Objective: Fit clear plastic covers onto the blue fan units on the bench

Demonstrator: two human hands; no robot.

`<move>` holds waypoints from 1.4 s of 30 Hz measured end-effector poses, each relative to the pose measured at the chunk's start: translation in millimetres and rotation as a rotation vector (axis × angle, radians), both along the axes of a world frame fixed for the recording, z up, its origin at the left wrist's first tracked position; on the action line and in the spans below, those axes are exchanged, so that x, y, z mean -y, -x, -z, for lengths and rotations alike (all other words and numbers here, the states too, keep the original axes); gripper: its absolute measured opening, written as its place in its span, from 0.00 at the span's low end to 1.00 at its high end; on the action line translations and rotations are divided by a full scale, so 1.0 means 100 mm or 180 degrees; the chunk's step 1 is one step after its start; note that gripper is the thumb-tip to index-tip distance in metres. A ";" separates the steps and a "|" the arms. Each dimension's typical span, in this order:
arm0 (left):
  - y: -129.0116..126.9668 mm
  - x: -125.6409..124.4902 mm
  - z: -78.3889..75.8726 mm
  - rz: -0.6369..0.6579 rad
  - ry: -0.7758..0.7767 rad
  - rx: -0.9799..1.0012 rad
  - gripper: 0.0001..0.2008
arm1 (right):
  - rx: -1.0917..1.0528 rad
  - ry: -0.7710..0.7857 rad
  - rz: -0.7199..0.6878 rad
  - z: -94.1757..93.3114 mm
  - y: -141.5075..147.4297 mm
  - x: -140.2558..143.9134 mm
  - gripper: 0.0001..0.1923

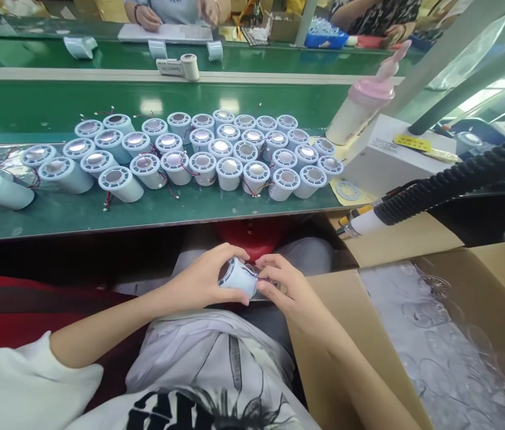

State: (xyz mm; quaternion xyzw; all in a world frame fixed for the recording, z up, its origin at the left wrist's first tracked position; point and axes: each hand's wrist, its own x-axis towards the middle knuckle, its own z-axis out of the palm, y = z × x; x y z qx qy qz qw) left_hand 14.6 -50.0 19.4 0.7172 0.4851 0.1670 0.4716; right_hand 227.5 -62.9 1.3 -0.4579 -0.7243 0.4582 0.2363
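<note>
My left hand (223, 278) is wrapped round a light-blue cylindrical housing (240, 279), which lies on its side above my lap with its ringed end toward the left. At the other end, the fingers of my right hand (278, 279) pinch what looks like the thin dark wires (251, 272) coming from the housing. The fingertips cover part of them, so the exact grip is hard to see. On the green bench ahead stand several like housings (229, 173), slotted rings and shiny discs on top, some with red and black wires.
An open carton (346, 358) holding clear plastic rings (436, 316) sits at my right. Above it hangs a screwdriver (362, 222) beside a black corrugated hose (458, 176). A pink-lidded bottle (360, 110) stands near a white box (382, 149). Two people work across the bench.
</note>
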 end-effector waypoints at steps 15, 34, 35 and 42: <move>-0.02 -0.01 0.39 0.0254 0.0549 0.1316 0.33 | -0.1465 0.0843 0.1025 0.04 -0.05 -0.04 0.16; 0.09 0.05 0.13 0.0533 0.0041 0.1317 0.35 | -0.0876 0.0067 0.0059 0.00 -0.20 0.14 0.19; 0.10 0.05 0.13 0.0567 -0.0010 0.1294 0.36 | -0.0906 0.0138 0.0076 -0.01 -0.19 0.14 0.18; 0.12 0.06 0.14 0.0747 -0.0363 0.1196 0.35 | -0.1291 0.0787 0.0170 -0.09 -0.13 0.14 0.16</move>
